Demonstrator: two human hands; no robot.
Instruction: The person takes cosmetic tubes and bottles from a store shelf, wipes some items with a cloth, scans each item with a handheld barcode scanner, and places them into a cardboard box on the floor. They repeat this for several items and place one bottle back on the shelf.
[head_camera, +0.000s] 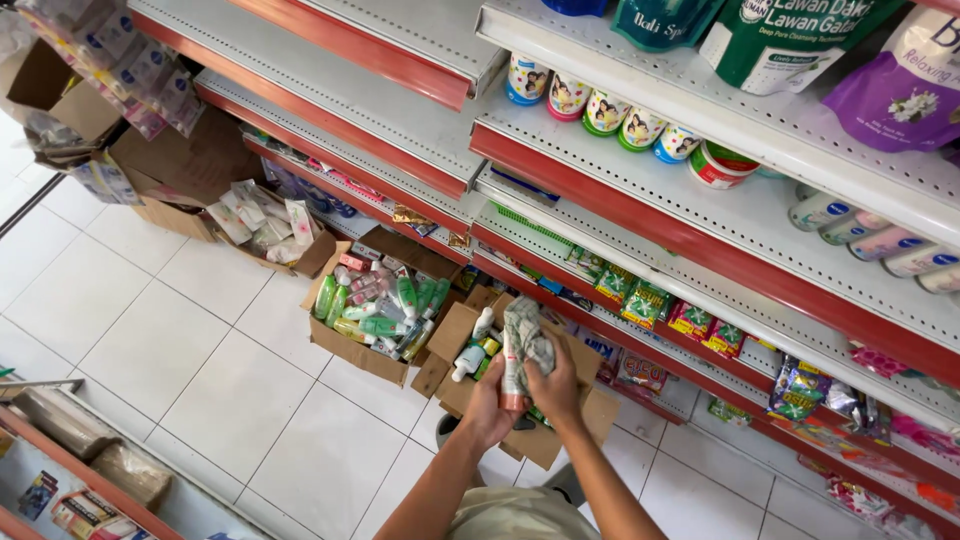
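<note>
Two hands work one tube (512, 372): left hand (487, 408) grips its lower end, right hand (553, 385) presses a cloth (527, 335) against it, above an open box (560, 438).

Two hands (520, 395) — four cardboard boxes (365, 350)

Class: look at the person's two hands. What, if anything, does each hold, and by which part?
The left hand grips a slim white tube near its lower end. The right hand presses a crumpled cloth against the tube's upper part.
</note>
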